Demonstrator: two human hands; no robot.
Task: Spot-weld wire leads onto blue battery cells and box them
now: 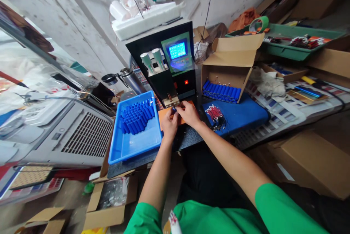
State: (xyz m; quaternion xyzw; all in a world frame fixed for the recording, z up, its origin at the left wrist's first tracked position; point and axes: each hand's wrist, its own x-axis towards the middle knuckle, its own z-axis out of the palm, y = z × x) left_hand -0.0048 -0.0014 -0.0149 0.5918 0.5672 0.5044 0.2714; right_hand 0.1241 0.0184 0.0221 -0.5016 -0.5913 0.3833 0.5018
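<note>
My left hand [170, 123] and my right hand [188, 113] meet under the copper electrode pins [170, 99] of a black spot welder [161, 50]. The left fingers are closed on a blue cylindrical battery cell [174, 109], of which only a little shows. Right beside it, my right thumb and fingers are pinched together; what they grip is hidden. An orange block [163, 113] lies beneath the hands. To the left stands a blue tray [131, 150] with many blue battery cells [136, 116]. Red and black wire leads [215, 117] lie bunched to the right.
An open cardboard box [232, 53] holds rows of blue cells with leads. Behind the tray stands a steel flask [132, 81]. A green tray [300, 53] with wires and tape sits at the back right. White foam [147, 20] rests on the welder.
</note>
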